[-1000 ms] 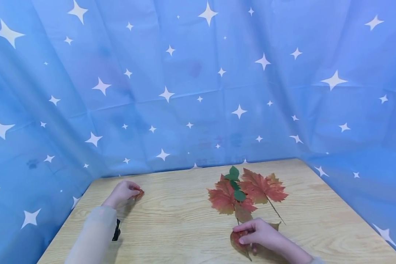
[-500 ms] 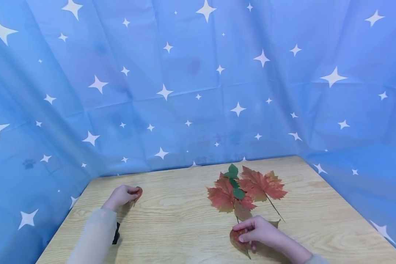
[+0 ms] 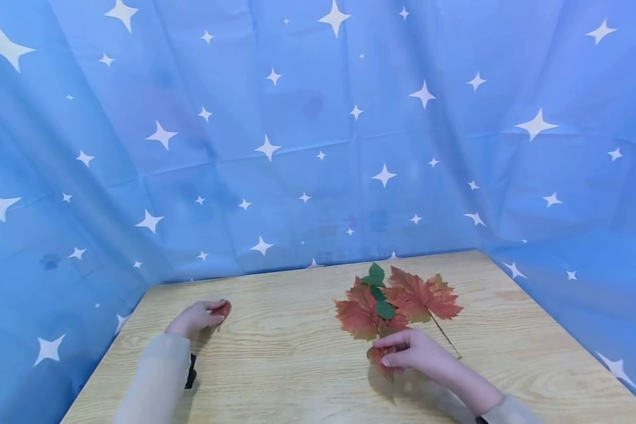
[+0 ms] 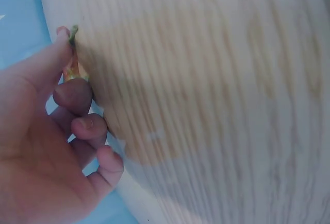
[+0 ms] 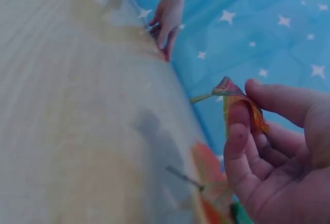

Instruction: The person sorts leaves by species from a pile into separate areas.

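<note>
My left hand [image 3: 193, 318] pinches a small red-orange leaf [image 3: 224, 310] between thumb and fingers at the left of the table. The left wrist view shows only that leaf's green stem end and a bit of its edge [image 4: 76, 69] at the fingertips. On the right, my right hand [image 3: 416, 354] pinches another red-orange leaf [image 3: 381, 359] above the table, its shadow falling below. The right wrist view shows this leaf [image 5: 247, 100] folded, its short stem pointing left. Just beyond lie two large red leaves [image 3: 356, 312] [image 3: 418, 294], with small green leaves [image 3: 384, 310] over them.
The wood-grain table [image 3: 275, 353] extends between both hands. A blue curtain with white stars [image 3: 307, 147] rises behind it and along both sides. A dark stem [image 3: 445, 335] sticks out from the right large leaf toward the near side.
My right hand has risen a little with its leaf, off the table and away from me. The left hand, still pinching its leaf, has stayed at nearly the same spot.
</note>
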{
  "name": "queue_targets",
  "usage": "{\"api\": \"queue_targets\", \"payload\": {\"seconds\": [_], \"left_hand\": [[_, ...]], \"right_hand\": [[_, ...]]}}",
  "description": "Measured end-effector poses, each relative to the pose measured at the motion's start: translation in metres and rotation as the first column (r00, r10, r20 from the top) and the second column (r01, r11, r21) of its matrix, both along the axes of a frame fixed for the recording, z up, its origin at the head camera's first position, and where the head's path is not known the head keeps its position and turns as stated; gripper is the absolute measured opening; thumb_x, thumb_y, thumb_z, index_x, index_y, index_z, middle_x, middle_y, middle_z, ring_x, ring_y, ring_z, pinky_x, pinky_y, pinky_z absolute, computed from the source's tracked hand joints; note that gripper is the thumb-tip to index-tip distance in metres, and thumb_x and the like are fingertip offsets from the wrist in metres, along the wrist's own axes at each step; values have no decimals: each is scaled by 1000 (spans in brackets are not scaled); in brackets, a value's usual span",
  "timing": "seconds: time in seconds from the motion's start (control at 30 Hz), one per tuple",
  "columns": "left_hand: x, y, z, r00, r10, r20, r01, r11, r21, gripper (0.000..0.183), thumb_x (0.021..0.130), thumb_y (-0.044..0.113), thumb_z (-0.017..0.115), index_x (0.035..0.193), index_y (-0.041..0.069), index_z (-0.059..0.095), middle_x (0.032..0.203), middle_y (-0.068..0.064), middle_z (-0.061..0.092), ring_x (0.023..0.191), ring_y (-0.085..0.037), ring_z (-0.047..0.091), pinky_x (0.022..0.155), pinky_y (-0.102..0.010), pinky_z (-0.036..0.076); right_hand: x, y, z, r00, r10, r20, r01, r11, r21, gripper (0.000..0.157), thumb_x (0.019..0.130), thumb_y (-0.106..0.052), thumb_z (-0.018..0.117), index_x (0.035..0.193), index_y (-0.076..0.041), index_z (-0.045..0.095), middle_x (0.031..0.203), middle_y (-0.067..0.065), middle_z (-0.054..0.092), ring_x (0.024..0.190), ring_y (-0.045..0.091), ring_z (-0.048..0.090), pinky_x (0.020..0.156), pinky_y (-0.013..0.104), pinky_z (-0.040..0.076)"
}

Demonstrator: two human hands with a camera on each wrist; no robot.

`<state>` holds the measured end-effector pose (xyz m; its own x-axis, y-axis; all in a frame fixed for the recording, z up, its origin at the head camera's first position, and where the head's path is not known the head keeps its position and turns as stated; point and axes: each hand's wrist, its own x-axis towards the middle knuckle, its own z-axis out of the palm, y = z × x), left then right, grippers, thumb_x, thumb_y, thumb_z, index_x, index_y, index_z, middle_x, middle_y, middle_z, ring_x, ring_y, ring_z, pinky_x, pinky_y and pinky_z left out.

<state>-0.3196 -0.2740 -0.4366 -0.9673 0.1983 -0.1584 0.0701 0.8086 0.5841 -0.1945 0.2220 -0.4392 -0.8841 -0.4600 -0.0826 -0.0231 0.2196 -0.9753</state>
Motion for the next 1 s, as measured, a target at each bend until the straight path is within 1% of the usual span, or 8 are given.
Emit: {"api": "queue_targets", "payload": {"seconds": [0.13,0.2,0.33,0.43,0.6,0.8,0.9,1.0], "left_hand": [[0,-2,-1,1000,-8,29,8,1000,10,56,95,18,63,144,0,43,139,-33,43,127,-49,39,100,-57,36],[-1,-3,-2,999,-13,30,13,1000,10,56,95,19,63,144,1,43,139,-33,42,128,-49,38,101,-57,35],[-3,-3,-5,1000,-21,18,21,1000,17,57,95,20,64,145,2,43,140,-33,41,129,-50,36,101,-58,34],[-2,-3,-8,1000,-16,23,15,1000,25,56,95,19,63,145,3,43,141,-33,40,129,-50,36,101,-58,34],[1,-3,-14,999,-21,31,19,999,51,56,96,18,63,145,2,43,142,-32,40,130,-50,35,102,-57,35],[5,-3,-13,998,-18,63,9,990,139,54,96,13,61,145,1,42,144,-29,38,131,-46,36,102,-51,37],[4,-4,-10,998,-23,66,12,985,170,54,96,11,61,145,0,42,145,-29,39,131,-43,37,102,-49,37],[2,-5,-7,997,-50,52,41,987,158,54,96,12,61,145,-1,41,145,-29,38,132,-44,36,103,-51,36]], "right_hand": [[-8,-4,15,1000,-7,-13,8,1000,7,48,89,-15,71,128,9,58,86,6,69,66,14,56,64,35,52],[-13,-8,22,999,-29,-33,30,999,40,48,88,-17,72,129,6,59,88,6,69,71,15,57,66,36,51],[-24,-20,36,993,-81,-85,90,989,119,46,86,-19,75,126,0,64,83,5,67,77,20,62,69,39,52],[-33,-31,43,991,-93,-94,105,985,135,45,85,-17,75,126,-1,64,85,5,68,76,21,63,71,42,53],[-48,-47,51,991,-73,-112,87,988,128,44,86,-14,74,127,0,64,95,5,70,75,17,62,69,38,54],[-62,-66,62,986,-76,-151,100,982,159,40,86,-11,74,123,-2,66,109,10,69,91,18,66,75,34,56],[-71,-77,66,983,-88,-164,118,976,182,38,86,-11,73,123,-3,67,109,9,69,82,19,65,73,37,55],[-81,-89,68,981,-91,-172,123,975,183,39,87,-13,73,124,-4,66,106,6,70,75,19,62,69,37,53]]}}
